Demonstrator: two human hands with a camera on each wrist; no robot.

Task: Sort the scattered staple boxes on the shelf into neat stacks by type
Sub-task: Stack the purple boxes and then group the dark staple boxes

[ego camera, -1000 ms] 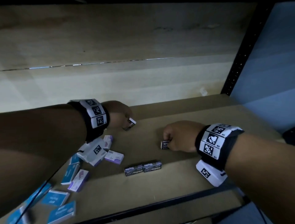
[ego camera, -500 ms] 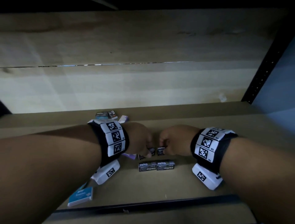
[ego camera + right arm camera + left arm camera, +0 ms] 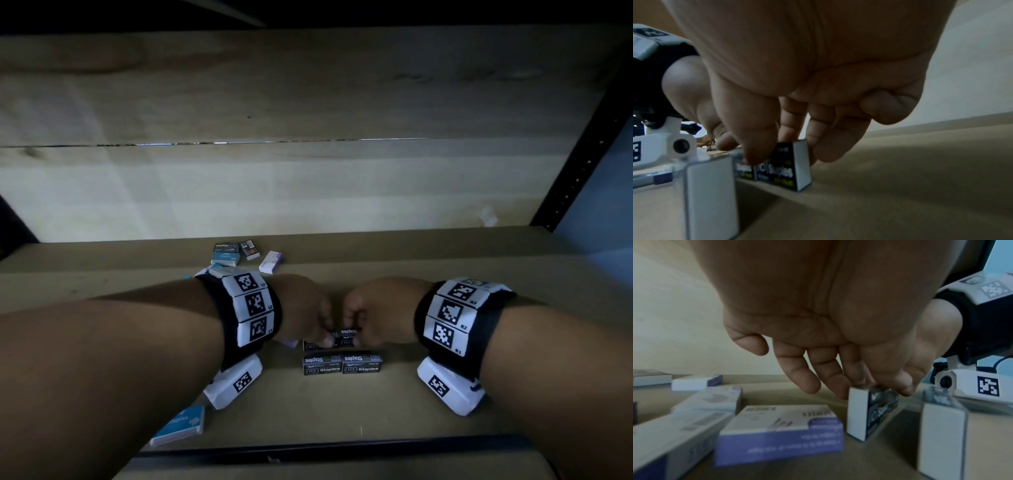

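Left hand (image 3: 301,308) fingers (image 3: 900,386) pinch the top of a black staple box (image 3: 871,412) standing on edge on the shelf (image 3: 445,274); thumb on its near face, index and middle behind it, ring and little finger loosely spread and free. Right hand (image 3: 380,308) fingers (image 3: 756,151) pinch a second black staple box (image 3: 785,168); thumb on the printed front, other fingers behind. The two held boxes sit end to end, touching, directly under both sets of fingertips.

Just in front of the fingers, toward the person: two more black boxes (image 3: 342,365) lying side by side in a row, touching each other, close to the held pair but apart from it.

Just left of the left fingers: a purple-and-white box (image 3: 781,433) lying flat, with more pale boxes (image 3: 711,400) beyond it, scattered.

Beyond the fingers, near the shelf's back wall: a small cluster, one black box (image 3: 226,247) on top of a blue box (image 3: 225,257), a small dark box (image 3: 249,249) beside them, a purple-white box (image 3: 271,261) just to their right, tilted.

Under the left forearm, near the shelf's front edge: another blue box (image 3: 181,425) lying flat.

Both wrists carry black bands with marker tags (image 3: 255,305) and white camera units (image 3: 448,387).
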